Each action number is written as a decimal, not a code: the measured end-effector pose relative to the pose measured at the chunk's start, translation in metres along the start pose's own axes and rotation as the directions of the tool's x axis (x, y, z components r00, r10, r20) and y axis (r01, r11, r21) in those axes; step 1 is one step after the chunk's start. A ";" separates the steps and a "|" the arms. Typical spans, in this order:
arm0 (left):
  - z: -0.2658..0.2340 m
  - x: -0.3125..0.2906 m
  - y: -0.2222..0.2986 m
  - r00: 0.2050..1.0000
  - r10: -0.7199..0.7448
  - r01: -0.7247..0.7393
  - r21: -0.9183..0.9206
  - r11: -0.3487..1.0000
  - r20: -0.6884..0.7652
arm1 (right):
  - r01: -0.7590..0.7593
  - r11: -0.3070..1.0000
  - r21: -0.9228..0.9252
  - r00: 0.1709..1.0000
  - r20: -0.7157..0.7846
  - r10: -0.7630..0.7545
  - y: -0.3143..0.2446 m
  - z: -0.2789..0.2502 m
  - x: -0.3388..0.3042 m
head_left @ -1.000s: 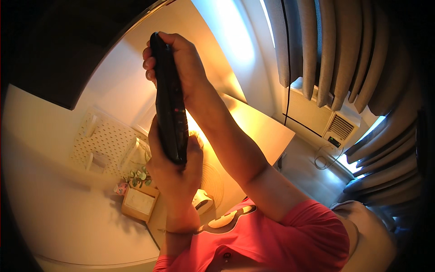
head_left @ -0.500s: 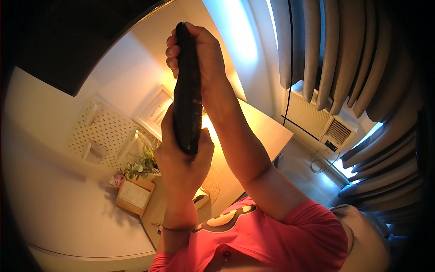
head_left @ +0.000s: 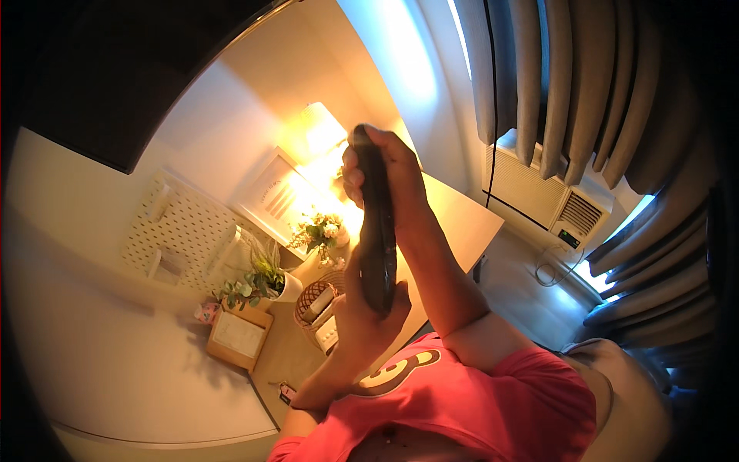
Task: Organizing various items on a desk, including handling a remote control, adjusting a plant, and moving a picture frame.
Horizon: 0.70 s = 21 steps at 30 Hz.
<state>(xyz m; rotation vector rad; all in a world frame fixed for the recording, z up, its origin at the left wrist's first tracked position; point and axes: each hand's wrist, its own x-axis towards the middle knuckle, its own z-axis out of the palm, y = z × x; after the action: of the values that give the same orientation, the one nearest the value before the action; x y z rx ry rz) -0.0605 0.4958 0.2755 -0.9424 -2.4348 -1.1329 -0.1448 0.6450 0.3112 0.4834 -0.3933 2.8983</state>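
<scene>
A long, slim black object [head_left: 376, 239] with a smooth, slightly shiny surface is held up in front of me, tilted a little; its exact kind does not show. My right hand [head_left: 402, 169] is closed around its upper end, with the fingertips curled over the left side. Lower down, my left hand [head_left: 366, 327] grips the bottom end, its thumb along the right side. Behind the hands, a glowing table lamp [head_left: 319, 129], a white-framed print [head_left: 269, 192] and a bunch of flowers [head_left: 317, 232] stand on the desk [head_left: 454, 219].
A woven basket [head_left: 308, 302], a white plant pot [head_left: 289, 288] and a small wooden box [head_left: 231, 343] sit to the left of my hands. A pegboard [head_left: 181, 235] hangs on the wall. A dark screen [head_left: 92, 69] overhangs the upper left. Curtains [head_left: 570, 85] and an air conditioner [head_left: 531, 185] are right.
Both hands have moved down and to the right with the black object. The lamp, the flowers and the basket, mostly covered before, now show.
</scene>
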 end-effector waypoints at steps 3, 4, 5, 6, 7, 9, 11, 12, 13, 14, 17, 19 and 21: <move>0.012 -0.007 -0.006 0.991 -0.101 0.119 -0.244 0.962 0.086 | -0.058 0.997 -0.052 0.997 -0.053 0.055 0.001 -0.009 -0.001; 0.013 -0.008 -0.006 0.991 -0.107 0.128 -0.316 0.940 0.084 | -0.073 0.995 -0.062 0.997 -0.015 0.073 0.004 -0.007 0.000; 0.013 -0.010 -0.006 0.990 -0.113 0.136 -0.385 0.913 0.081 | -0.090 0.993 -0.072 0.995 0.024 0.092 0.007 -0.005 0.002; 0.012 -0.011 -0.007 0.990 -0.112 0.136 -0.387 0.912 0.085 | -0.101 0.988 -0.116 0.993 0.056 0.108 0.004 -0.003 0.004; 0.011 -0.011 -0.008 0.992 -0.059 0.101 -0.423 0.900 0.111 | -0.100 0.988 -0.117 0.993 0.055 0.107 0.003 0.002 0.007; 0.006 -0.005 -0.005 0.991 -0.004 0.065 -0.463 0.884 0.132 | -0.209 0.973 -0.099 0.975 0.059 0.215 -0.002 0.019 0.014; 0.001 0.022 0.010 0.993 -0.036 0.099 -0.597 0.796 0.116 | -0.079 0.960 -0.269 0.987 0.110 0.113 -0.012 0.033 0.035; 0.003 0.041 0.018 0.990 -0.050 0.123 -0.620 0.775 0.134 | 0.015 0.938 -0.346 0.984 0.173 0.048 -0.022 0.031 0.058; -0.001 0.058 0.025 0.988 -0.071 0.144 -0.637 0.757 0.139 | 0.046 0.933 -0.357 0.984 0.175 0.019 -0.032 0.039 0.074; -0.004 0.075 0.026 0.987 -0.056 0.143 -0.654 0.743 0.151 | 0.058 0.918 -0.392 0.986 0.164 0.008 -0.042 0.045 0.087; -0.010 0.103 0.029 0.989 -0.068 0.141 -0.660 0.738 0.134 | 0.104 0.916 -0.388 0.988 0.147 -0.050 -0.047 0.048 0.116; -0.010 0.104 0.019 0.983 -0.047 0.163 -0.742 0.651 0.175 | 0.059 0.936 -0.347 0.980 0.199 0.012 -0.040 0.032 0.133; -0.015 0.101 -0.002 0.984 -0.004 0.137 -0.730 0.669 0.180 | 0.226 0.856 -0.466 0.974 0.136 -0.184 -0.029 0.026 0.117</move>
<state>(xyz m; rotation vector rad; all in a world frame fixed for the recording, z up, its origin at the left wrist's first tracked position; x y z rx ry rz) -0.1366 0.5276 0.3355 -1.1852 -2.1087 -2.2565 -0.2397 0.6804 0.3819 0.5261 -0.9773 2.4519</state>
